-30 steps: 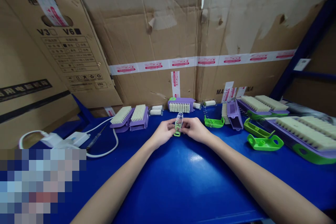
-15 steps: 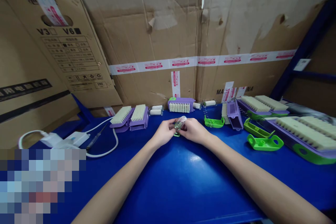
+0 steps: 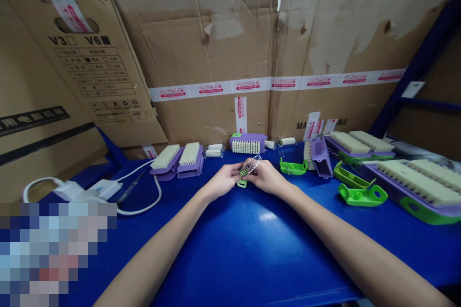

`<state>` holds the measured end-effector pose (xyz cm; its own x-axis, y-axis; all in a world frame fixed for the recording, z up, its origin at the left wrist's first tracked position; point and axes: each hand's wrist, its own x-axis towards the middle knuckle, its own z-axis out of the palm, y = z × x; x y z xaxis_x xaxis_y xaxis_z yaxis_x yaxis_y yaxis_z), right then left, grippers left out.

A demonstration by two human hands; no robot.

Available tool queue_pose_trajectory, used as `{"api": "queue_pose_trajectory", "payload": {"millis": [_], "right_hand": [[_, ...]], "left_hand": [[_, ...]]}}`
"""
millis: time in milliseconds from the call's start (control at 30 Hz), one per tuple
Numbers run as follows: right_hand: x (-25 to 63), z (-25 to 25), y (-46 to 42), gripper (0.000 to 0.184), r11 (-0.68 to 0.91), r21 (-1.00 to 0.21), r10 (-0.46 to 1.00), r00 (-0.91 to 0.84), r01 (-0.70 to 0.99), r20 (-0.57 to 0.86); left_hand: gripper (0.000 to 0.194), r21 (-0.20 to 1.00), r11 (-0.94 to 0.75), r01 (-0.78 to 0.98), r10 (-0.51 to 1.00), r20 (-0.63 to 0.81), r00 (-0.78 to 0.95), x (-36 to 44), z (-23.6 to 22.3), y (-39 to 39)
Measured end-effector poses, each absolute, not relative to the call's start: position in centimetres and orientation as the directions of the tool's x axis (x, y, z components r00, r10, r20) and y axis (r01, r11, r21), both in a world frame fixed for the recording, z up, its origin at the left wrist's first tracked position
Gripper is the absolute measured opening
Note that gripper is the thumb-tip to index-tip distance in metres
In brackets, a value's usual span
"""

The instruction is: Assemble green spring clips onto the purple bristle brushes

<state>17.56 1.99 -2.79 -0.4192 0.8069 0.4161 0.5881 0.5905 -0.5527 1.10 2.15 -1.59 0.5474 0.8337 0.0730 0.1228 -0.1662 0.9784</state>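
Low over the middle of the blue table, a metal coil spring (image 3: 251,164) leans up and to the right from a small green plastic end piece (image 3: 242,183). My left hand (image 3: 224,180) pinches the green piece from the left. From the right, the fingers of my right hand (image 3: 268,177) close on the green piece and the foot of the spring. The fingertips hide part of where the two parts meet. Behind them lies a purple brush (image 3: 248,144) with cream bristles and a green end.
Two purple brushes (image 3: 180,160), a screwdriver (image 3: 130,187) and a white charger with cable (image 3: 72,191) lie left. Clear cases with white rolls (image 3: 214,150) stand behind. Green end pieces (image 3: 363,195) and more brushes (image 3: 419,180) lie right. Cardboard (image 3: 216,57) walls the back.
The spring was nearly upright, then tipped right; it now leans right and shows more of its length. Both hands stay in place around the green piece.
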Motion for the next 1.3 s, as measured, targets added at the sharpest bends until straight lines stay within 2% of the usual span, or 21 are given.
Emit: {"api": "queue_pose_trajectory", "payload": {"millis": [600, 967, 1300], "right_hand": [[17.6, -2.7, 2.0, 0.010, 0.605, -0.433, 0.791, -0.445, 0.668, 0.420], [17.6, -2.0, 2.0, 0.017, 0.533, -0.262, 0.832, -0.442, 0.804, 0.334], [17.5, -2.0, 2.1, 0.021, 0.426, -0.356, 0.896, -0.334, 0.832, 0.293]], "left_hand": [[0.038, 0.975, -0.136, 0.178, 0.838, 0.018, 0.545, 0.7, -2.2, 2.7], [0.033, 0.965, -0.143, 0.221, 0.818, -0.011, 0.576, 1.0, -1.0, 2.0], [0.046, 0.976, -0.119, 0.185, 0.791, -0.019, 0.612, 0.4, -1.8, 2.5]]}}
